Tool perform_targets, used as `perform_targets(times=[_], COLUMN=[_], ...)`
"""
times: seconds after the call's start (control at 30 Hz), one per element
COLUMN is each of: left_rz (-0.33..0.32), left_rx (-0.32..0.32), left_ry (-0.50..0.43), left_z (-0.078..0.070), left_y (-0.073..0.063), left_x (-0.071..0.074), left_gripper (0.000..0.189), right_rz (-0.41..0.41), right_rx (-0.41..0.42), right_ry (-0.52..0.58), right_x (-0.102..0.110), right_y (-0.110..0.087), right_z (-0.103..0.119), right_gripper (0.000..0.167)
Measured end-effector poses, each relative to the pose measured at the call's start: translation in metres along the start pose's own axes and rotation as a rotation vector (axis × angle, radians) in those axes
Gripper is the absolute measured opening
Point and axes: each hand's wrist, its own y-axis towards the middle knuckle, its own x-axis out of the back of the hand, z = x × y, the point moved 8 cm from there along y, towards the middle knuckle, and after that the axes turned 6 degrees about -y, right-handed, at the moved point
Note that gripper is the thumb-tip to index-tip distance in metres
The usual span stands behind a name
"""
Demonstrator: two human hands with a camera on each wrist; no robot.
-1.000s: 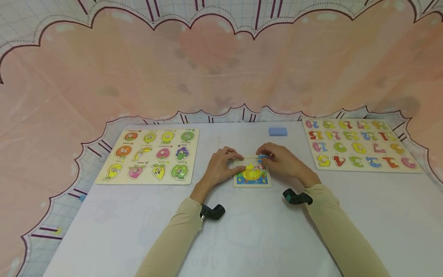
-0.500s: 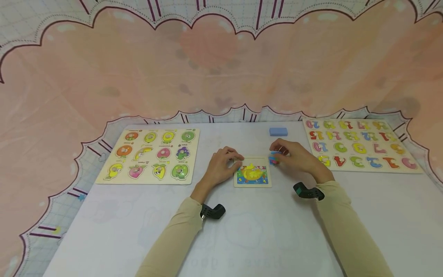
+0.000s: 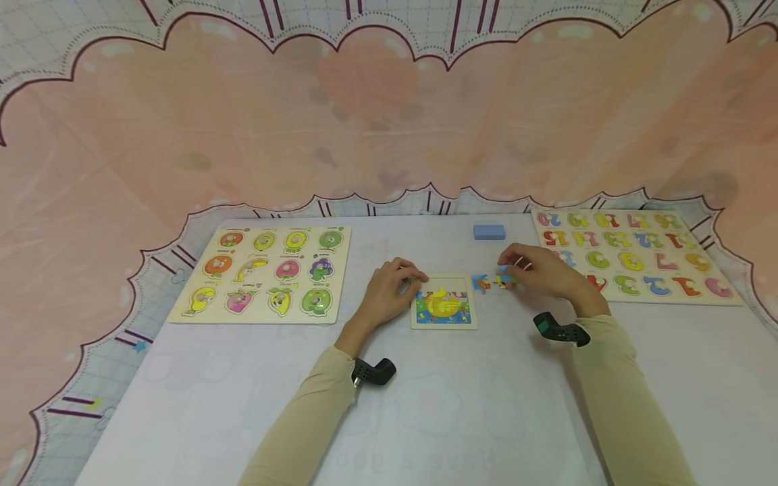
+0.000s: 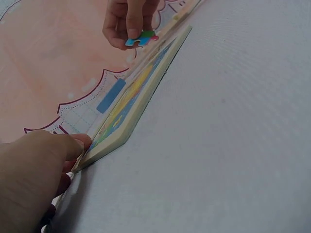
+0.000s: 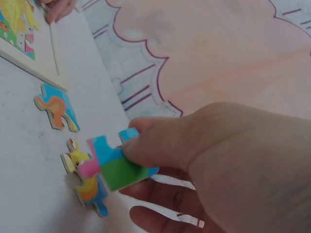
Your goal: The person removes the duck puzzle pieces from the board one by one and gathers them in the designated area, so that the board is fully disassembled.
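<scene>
A small framed jigsaw puzzle point(image 3: 444, 307) with a yellow duck picture lies flat on the table; its upper part is bare wood. My left hand point(image 3: 394, 287) holds the frame at its left edge, thumb and fingertips at the corner in the left wrist view. To the right of the frame, my right hand point(image 3: 537, 273) pinches a blue, green and pink jigsaw piece point(image 5: 119, 165) above the table. Two loose pieces lie beneath: a blue and orange piece point(image 5: 56, 107) beside the frame and a yellow and blue piece point(image 5: 87, 187) further right, partly covered by the held one.
A fruit puzzle board point(image 3: 343, 277) lies at the left and a number puzzle board point(image 3: 644, 293) at the right, partly behind my right hand. A blue block point(image 3: 489, 232) sits near the table's back edge. Patterned cloth point(image 3: 389, 135) hangs behind the white table point(image 3: 425, 405).
My right hand has moved right, from the frame's upper right corner to beyond its side. Loose pieces now show beside the frame. The left hand has stayed at the left edge.
</scene>
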Motion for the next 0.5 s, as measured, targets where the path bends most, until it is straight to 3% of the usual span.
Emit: perform_targets(times=[0.5], left_rz=[-0.001], left_rx=[-0.007], left_ry=[-0.009], left_z=[0.000], left_y=[0.000], left_x=[0.000], left_gripper=[0.012], right_rz=[0.049], right_rx=[-0.069], right_ry=[-0.029], right_x=[0.010], right_y=[-0.011], right_z=[-0.024], right_gripper=[0.015])
